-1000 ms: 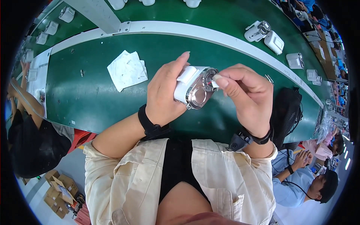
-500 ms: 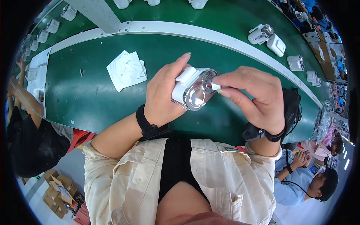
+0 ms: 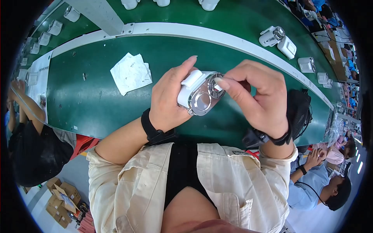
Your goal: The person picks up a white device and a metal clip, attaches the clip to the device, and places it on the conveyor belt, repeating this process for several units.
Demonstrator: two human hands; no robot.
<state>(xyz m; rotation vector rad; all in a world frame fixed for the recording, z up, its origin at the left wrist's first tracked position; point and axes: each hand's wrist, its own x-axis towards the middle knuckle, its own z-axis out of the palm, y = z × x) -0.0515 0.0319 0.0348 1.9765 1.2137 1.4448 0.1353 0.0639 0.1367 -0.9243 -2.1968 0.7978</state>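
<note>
Above the green belt (image 3: 97, 101), left hand (image 3: 169, 101) cups a white device (image 3: 198, 95); right hand (image 3: 258, 99), at its three o'clock, pinches its rim, fingers curled.

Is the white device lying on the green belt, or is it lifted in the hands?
Lifted. The left hand wraps around the white device above the green belt, and the right hand pinches at its shiny face.
</note>
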